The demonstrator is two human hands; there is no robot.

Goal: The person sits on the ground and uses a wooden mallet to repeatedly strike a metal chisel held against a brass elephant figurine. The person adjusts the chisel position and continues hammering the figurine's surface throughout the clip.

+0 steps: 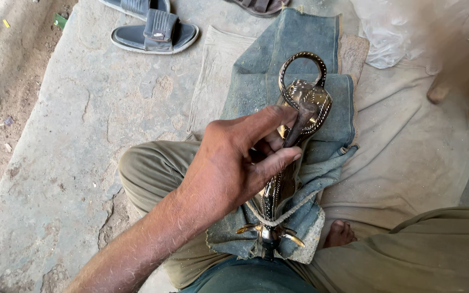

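- Head view: the left hand (229, 163) reaches in from the lower left and grips a dark metal tool (298, 122), pinching it between the thumb above and the curled fingers (278, 160) below.
- The tool's tip rests on an ornamental metal piece (305, 97), dark with dotted pale inlay, whose looped end (302, 68) points away from the person; the piece lies lengthwise over the lap, just beyond and under the fingers.
- The near end of the piece (270, 233), with small brass-coloured prongs, juts out close to the person's body.
- A blue-grey cloth (278, 49) lies under the piece and wraps its lower part, spread over a pale sheet (408, 146).
- The right hand is only a blur at the upper right edge; the state of its fingers cannot be told.
- A bare foot (338, 234) shows beside the cloth; grey sandals (156, 32) lie on the concrete floor (61, 135), well apart.
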